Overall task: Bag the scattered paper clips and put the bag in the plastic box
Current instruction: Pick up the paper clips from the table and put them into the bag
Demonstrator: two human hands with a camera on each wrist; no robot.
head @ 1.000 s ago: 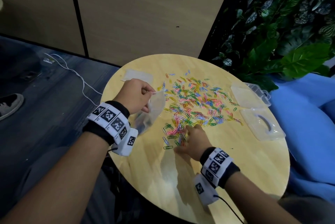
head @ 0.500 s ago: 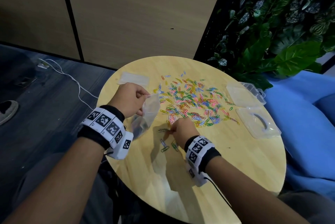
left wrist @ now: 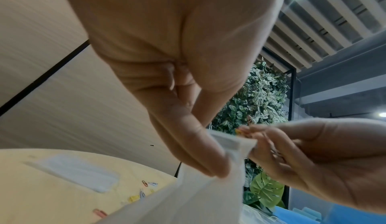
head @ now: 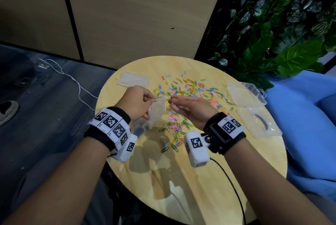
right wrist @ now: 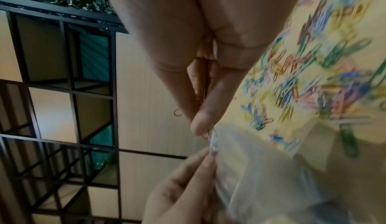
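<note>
A round wooden table (head: 227, 161) stands before a tan panelled wall, with leafy plants (head: 283, 24) behind its far right edge and blue cloth (head: 309, 133) along its right side.

Above the middle of the table the left hand (head: 135, 101) pinches the top edge of a clear plastic bag (head: 156, 111) between thumb and fingertips; the bag hangs down from that pinch, its lower end near the tabletop. The right hand (head: 192, 109) has come up from the table and meets the bag's mouth from the other side, its thumb and fingers closed narrowly on a few paper clips (right wrist: 205, 93) right at the rim, just beside the left fingertips. An orange clip end pokes out behind the right thumb in the right wrist view.

Beyond and below the two hands lies the main scatter of coloured clips (head: 189, 90), running on toward the person under the right wrist, where a few stragglers lie apart. Past the left hand, at the far left of the table, lies a second flat clear bag (head: 132, 79). To the right of the right hand, well apart from it, sits the open plastic box (head: 243, 93), with its clear lid (head: 258, 122) lying just nearer the person.
</note>
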